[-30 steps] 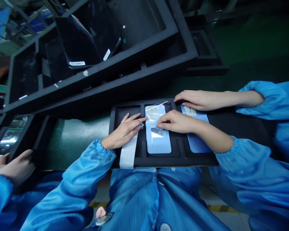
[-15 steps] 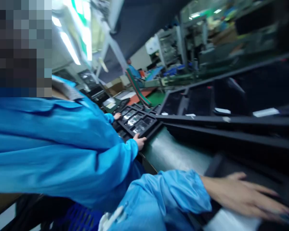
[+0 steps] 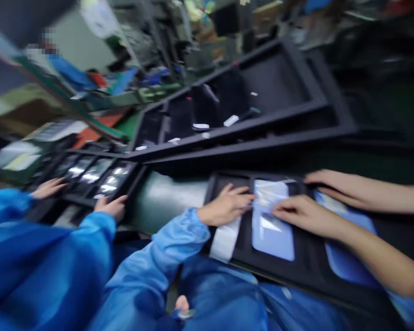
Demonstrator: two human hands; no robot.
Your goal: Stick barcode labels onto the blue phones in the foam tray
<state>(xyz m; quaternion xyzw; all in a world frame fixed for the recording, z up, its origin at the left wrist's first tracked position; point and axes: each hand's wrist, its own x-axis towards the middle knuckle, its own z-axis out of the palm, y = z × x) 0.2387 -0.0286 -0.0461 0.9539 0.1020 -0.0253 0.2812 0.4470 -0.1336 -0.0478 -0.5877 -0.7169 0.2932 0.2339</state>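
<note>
Pale-blue phone (image 3: 272, 234) in foam tray (image 3: 312, 253) — L-hand fingers (image 3: 239, 197) spread, R-hand fingers (image 3: 284, 209) together on clear film (image 3: 271, 195); dragging them could crease film.

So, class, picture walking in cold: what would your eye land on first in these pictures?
First comes the pale blue rectangular panel under clear film, lying in a black foam tray at lower right, with the person's left hand and right hand on it. Behind it runs a long black foam tray. At lower left, a co-worker's hand touches a dark tray of shiny panels.
</note>
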